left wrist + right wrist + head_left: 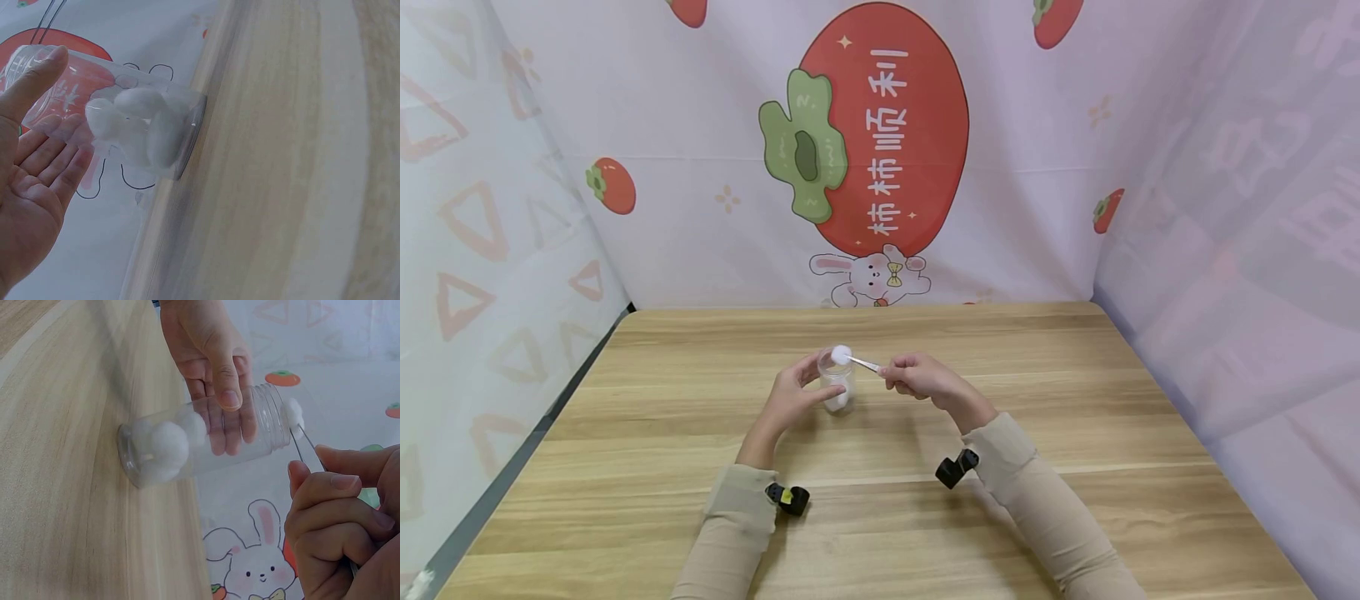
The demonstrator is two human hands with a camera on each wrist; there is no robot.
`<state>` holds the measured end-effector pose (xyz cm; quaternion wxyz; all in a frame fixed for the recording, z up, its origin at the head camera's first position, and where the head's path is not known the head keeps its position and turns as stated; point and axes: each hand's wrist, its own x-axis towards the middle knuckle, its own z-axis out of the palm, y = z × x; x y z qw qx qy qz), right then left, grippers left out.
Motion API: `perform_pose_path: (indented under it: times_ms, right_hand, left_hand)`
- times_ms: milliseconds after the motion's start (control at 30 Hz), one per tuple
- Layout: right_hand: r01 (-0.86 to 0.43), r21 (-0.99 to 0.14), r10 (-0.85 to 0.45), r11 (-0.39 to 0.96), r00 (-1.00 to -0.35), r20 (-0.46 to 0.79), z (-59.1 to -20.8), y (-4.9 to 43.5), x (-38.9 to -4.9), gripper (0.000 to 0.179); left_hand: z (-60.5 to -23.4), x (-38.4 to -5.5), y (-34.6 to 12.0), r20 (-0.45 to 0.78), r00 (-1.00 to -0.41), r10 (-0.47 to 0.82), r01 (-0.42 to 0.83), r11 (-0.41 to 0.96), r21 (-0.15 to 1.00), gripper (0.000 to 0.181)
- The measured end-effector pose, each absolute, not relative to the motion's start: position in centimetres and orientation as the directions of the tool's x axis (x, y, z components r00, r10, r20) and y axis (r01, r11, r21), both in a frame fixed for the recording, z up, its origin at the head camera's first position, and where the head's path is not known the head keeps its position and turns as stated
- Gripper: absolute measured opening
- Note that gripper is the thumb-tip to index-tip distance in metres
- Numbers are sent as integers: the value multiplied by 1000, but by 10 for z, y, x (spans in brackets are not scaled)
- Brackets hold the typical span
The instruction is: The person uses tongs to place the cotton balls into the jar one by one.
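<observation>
A clear plastic jar (838,385) with a threaded, uncovered mouth stands upright on the wooden table. Several white cotton balls (169,444) lie in its lower part. My left hand (795,389) holds the jar by its upper side, thumb on the near side and fingers behind the wall. Metal tweezers (867,364) are pinched between the thumb and fingers of my right hand (921,377), to the right of the jar. Their tips grip one cotton ball (841,355) right at the jar's mouth. In the left wrist view, the tweezers' two thin arms (51,19) show beyond the mouth.
The wooden table (880,517) reaches back to a white printed curtain (700,250) with persimmons and a rabbit. Further cloth hangs along the left side (490,250) and right side (1247,250). A small black camera sits at each wrist.
</observation>
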<state>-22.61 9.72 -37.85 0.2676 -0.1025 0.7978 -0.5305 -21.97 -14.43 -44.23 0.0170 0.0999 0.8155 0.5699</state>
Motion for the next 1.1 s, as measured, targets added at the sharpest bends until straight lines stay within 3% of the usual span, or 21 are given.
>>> perform_pose_path:
  times_ms: [1100]
  right_hand:
    - [176, -943, -451, 282, -843, -292, -386, 117, -221, 29]
  left_hand:
    - [-444, -219, -146, 121, -974, 194, 179, 315, 932, 67]
